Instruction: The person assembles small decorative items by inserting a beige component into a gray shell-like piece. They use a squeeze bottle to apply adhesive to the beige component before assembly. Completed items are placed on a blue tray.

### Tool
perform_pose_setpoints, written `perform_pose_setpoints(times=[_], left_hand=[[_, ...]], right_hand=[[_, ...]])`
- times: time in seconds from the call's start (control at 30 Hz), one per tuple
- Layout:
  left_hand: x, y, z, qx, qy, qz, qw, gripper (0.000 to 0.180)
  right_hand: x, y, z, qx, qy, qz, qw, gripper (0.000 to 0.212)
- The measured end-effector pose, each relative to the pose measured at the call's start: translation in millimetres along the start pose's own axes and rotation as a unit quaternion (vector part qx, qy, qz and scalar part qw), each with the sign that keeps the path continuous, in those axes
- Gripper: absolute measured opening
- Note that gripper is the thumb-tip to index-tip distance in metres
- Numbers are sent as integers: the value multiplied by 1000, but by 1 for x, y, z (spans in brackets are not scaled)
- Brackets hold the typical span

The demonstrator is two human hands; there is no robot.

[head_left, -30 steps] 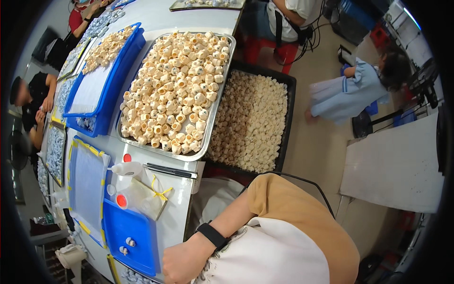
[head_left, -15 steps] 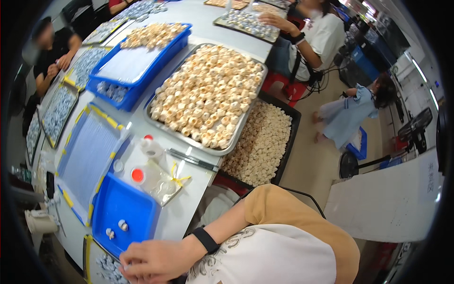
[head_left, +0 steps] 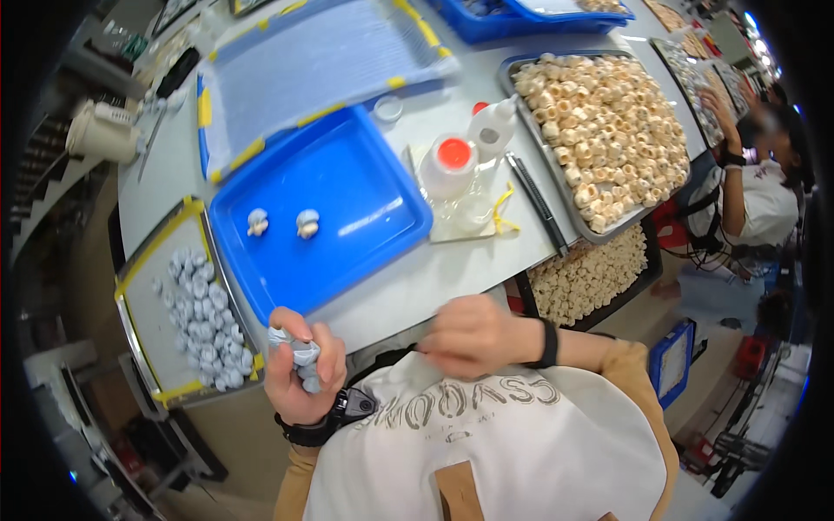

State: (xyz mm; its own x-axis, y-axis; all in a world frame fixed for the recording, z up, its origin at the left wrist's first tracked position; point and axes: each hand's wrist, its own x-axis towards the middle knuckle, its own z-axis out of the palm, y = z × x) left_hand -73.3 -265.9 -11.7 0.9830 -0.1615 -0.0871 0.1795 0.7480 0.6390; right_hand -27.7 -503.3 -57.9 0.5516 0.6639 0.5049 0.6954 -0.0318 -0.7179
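My left hand [head_left: 300, 373] is closed around several small, rounded pale-blue pieces [head_left: 306, 354], which show between thumb and fingers. To its right, in front of my shirt, my right hand [head_left: 473, 334] is curled closed, and whatever may be inside it is hidden. Beyond the hands lies a shallow blue tray [head_left: 365, 195]. Two small pieces with pale-blue tops and cream parts sit in it, a left one [head_left: 257, 222] and a right one [head_left: 307, 223]. Left of my left hand, a yellow-taped tray [head_left: 143, 300] holds a heap of similar pale-blue pieces [head_left: 204, 317].
A metal tray [head_left: 599, 233] of cream hollow pieces stands right, above a black bin [head_left: 656, 260] of cream pieces. A red-capped bottle [head_left: 447, 169], a white squeeze bottle [head_left: 493, 126] and a black pen-like tool [head_left: 537, 204] lie between. A cloth-lined taped tray [head_left: 326, 61] is behind.
My view has swung left and down toward the blue tray. My left hand has come into view with pale-blue pieces. My right hand has drawn back from beside the blue tray to my chest.
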Motion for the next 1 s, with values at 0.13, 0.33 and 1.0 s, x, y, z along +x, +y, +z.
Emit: perform_pose_setpoints(times=[0.13,0.33,1.0], left_hand=[[-18,5,-9,47,-13,-2,999,24],[-35,2,-15,92,-25,-109,989,29],[-41,-3,-19,67,-54,-192,978,38]], right_hand=[[-35,-2,-28,-68,-107,131,983,13],[-50,27,-13,-29,-179,286,941,29],[-43,81,16,-246,-158,101,951,37]])
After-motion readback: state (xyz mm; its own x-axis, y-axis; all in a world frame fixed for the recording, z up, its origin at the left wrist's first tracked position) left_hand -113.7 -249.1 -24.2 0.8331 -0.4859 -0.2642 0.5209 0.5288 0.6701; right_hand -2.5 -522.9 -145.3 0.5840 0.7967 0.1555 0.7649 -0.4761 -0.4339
